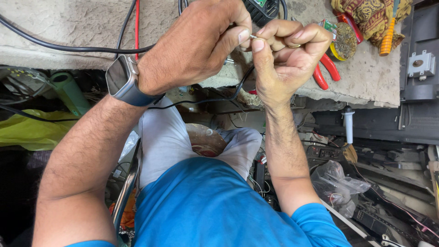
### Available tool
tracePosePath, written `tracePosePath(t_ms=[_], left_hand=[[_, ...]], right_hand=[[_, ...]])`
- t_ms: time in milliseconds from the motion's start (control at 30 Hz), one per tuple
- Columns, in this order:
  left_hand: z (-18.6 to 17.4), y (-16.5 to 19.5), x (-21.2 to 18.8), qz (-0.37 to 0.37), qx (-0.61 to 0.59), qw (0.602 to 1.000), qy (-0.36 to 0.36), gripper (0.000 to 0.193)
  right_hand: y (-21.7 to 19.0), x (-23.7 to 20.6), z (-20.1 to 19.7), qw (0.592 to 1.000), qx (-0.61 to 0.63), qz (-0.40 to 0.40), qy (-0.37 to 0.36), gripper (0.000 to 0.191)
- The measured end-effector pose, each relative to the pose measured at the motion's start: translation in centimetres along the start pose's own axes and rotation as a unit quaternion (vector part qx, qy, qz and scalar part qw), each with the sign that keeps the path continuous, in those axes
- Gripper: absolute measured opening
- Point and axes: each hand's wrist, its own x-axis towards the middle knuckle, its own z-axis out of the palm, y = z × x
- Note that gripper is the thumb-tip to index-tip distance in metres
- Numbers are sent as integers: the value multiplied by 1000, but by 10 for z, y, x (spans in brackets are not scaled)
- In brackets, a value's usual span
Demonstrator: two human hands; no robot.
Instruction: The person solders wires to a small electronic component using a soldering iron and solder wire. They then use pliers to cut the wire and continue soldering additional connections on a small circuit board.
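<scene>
My left hand (196,43) and my right hand (286,55) meet over the edge of a rough stone worktop (68,27). Both pinch a small silvery metal part (253,36) between thumbs and fingertips. A smartwatch (121,77) with a dark strap sits on my left wrist. A thin black cable (219,98) runs from under my hands down past the worktop edge. Most of the small part is hidden by my fingers.
Red-handled pliers (327,71) lie right of my right hand beside a round tin (345,41). A patterned cloth (370,13) and orange-handled tool (388,36) sit far right. Black and red wires (132,27) cross the worktop. Below lie a yellow bag (32,132), plastic bag (338,183) and electronic scrap.
</scene>
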Motion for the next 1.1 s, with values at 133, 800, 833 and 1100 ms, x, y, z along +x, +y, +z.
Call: tracePosePath(t_ms=[133,800,833,1100], left_hand=[[0,-1,0,2,1,1000,-1,9],[0,0,0,-13,16,1000,7,9],[0,1,0,-11,15,1000,9,8],[-1,4,2,-3,2,1000,13,7]], right_hand=[[2,0,-1,1000,-1,2,1,49],[1,2,1,1000,-4,-1,6,48],[1,1,1,1000,-2,-1,7,48],[2,2,1,1000,0,-3,3,48]])
